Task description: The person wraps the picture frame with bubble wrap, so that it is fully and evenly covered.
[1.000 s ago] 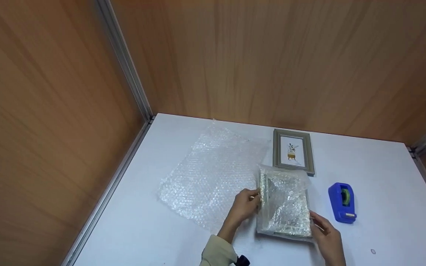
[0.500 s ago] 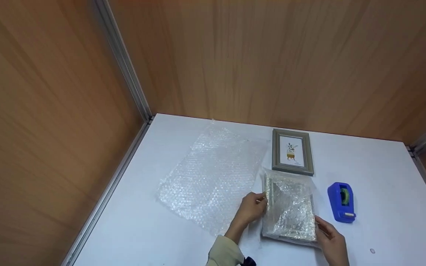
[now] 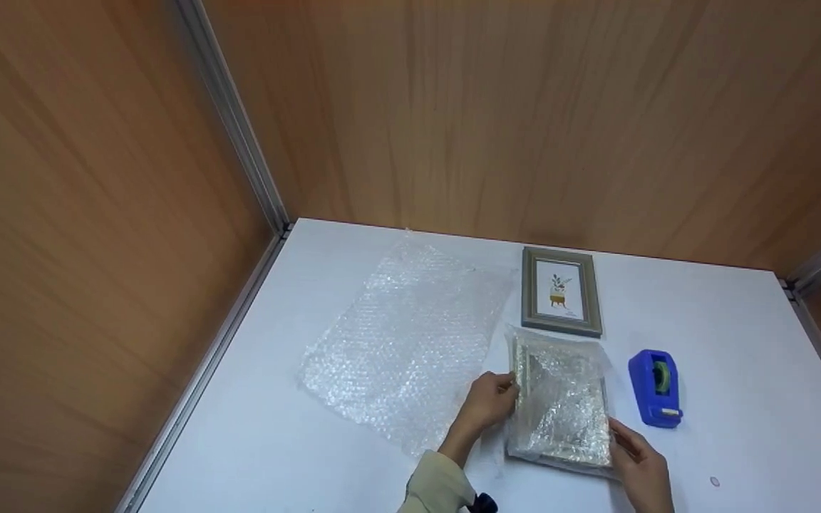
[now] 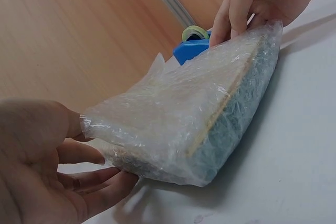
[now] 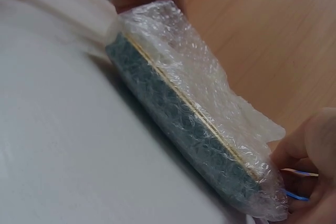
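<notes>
A frame-shaped bundle in bubble wrap point(image 3: 564, 406) lies near the table's front, its near edge facing the person. My left hand point(image 3: 486, 403) grips its left side; in the left wrist view the left hand point(image 4: 47, 161) has thumb and fingers around the wrap's edge point(image 4: 157, 119). At the lower right side, my right hand point(image 3: 640, 463) holds the bundle; in the right wrist view the right hand's fingers point(image 5: 302, 156) curl at the end of the wrapped frame point(image 5: 184, 114), whose greenish side shows through the plastic.
A flat sheet of bubble wrap point(image 3: 410, 335) is spread left of the bundle. Behind the bundle lies a framed picture point(image 3: 589, 324), and a blue tape dispenser point(image 3: 644, 388) stands to its right. Wooden panels point(image 3: 489, 121) enclose the white table point(image 3: 254, 427).
Both hands and the wrapped bundle have moved slightly right and toward the person. A gap now shows between the bundle and the framed picture, which it overlapped earlier in view.
</notes>
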The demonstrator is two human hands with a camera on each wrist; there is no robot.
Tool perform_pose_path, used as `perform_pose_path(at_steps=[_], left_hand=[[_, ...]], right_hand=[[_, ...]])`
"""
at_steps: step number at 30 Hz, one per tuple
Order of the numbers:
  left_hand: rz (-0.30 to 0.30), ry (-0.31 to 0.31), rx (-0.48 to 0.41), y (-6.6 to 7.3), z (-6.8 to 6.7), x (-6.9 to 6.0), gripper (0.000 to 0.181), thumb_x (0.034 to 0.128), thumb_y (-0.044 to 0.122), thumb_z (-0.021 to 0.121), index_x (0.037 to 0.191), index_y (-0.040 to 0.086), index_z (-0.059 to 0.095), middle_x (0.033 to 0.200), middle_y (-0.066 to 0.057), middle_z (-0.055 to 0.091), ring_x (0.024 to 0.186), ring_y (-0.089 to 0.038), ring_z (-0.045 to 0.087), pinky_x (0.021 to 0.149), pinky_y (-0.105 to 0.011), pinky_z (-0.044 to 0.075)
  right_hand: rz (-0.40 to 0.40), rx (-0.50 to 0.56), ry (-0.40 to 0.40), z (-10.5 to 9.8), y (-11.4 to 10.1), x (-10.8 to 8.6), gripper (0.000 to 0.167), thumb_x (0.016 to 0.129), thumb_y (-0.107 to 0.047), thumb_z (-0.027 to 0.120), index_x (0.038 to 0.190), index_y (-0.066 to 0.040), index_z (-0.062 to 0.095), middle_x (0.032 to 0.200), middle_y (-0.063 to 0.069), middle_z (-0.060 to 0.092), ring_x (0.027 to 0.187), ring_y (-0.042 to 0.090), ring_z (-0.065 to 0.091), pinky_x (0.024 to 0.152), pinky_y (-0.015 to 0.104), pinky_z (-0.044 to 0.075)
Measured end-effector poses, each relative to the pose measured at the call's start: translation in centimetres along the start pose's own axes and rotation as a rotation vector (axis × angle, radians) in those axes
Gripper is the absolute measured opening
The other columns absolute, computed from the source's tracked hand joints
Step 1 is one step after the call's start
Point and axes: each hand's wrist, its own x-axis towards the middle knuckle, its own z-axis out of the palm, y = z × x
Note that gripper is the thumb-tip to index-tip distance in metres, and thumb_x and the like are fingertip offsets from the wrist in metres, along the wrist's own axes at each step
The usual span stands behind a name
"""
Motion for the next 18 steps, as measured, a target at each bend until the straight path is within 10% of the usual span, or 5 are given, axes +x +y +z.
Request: perform_pose_path(at_steps=[7, 14, 18], left_hand=[[-0.026, -0.013, -0.008, 0.09, 0.46, 0.15, 0.036, 0.0925, 0.017, 0.057, 0.124, -0.001, 0.062, 0.09, -0.004, 0.061, 0.073, -0.01, 0.054, 0.061, -0.021, 0.048], [-0.077, -0.009, -0.006, 0.01, 0.93, 0.39, 0.038, 0.0928, 0.019, 0.056, 0.124, 0.0, 0.061, 0.095, -0.005, 0.061, 0.079, -0.012, 0.055, 0.067, -0.025, 0.051], [-0.092, -0.006, 0.015, -0.03, 1.04, 0.49, 0.038, 0.0932, 0.021, 0.056, 0.124, 0.002, 0.062, 0.097, -0.005, 0.063, 0.081, -0.012, 0.056, 0.07, -0.025, 0.051]], right_hand=[[-0.011, 0.0, 0.021, -0.21, 0.18, -0.05, 0.047, 0.096, -0.011, 0.048, 0.142, -0.002, 0.043, 0.145, 0.021, 0.044, 0.13, 0.033, 0.045, 0.08, 0.001, 0.04], [-0.013, 0.002, 0.05, -0.33, 0.37, -0.13, 0.045, 0.095, -0.012, 0.049, 0.14, -0.003, 0.046, 0.142, 0.02, 0.048, 0.088, -0.026, 0.038, 0.076, -0.005, 0.035], [-0.017, 0.014, 0.057, -0.25, 0.41, -0.16, 0.045, 0.096, -0.013, 0.048, 0.14, -0.003, 0.047, 0.141, 0.02, 0.048, 0.083, -0.029, 0.034, 0.076, -0.005, 0.035]])
